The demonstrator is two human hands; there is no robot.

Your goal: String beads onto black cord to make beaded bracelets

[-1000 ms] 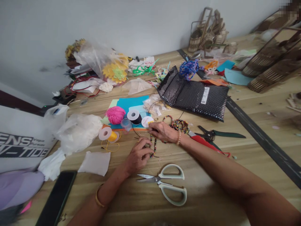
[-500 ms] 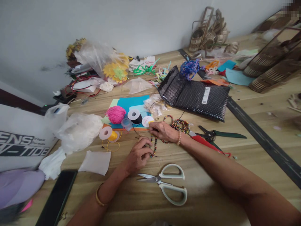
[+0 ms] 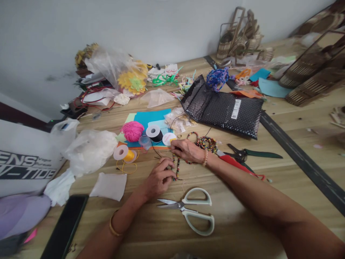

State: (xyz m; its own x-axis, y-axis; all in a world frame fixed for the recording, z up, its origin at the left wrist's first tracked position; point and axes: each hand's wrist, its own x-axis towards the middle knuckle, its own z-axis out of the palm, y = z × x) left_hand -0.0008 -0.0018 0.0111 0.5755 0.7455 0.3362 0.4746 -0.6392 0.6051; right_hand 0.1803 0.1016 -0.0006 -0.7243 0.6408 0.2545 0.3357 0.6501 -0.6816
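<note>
A string of small multicoloured beads (image 3: 178, 167) runs between my two hands on the wooden table. My left hand (image 3: 160, 175) has its fingers curled around the lower end, where a dark cord tip pokes out. Above it, my right hand (image 3: 188, 150) pinches the upper part; its fingertips are partly hidden. More of the beads lie coiled (image 3: 207, 144) just right of that hand. Close to its fingertips is a round white spool (image 3: 169, 139). White-handled scissors (image 3: 185, 210) rest below the hands with blades slightly apart.
A black-thread spool (image 3: 154, 133), pink yarn (image 3: 132, 131) and a yellow-thread spool (image 3: 125, 154) stand to the left. Behind lies a black bubble mailer (image 3: 229, 109). Green-handled pruners (image 3: 248, 154) are at the right, a phone (image 3: 64, 226) at the lower left.
</note>
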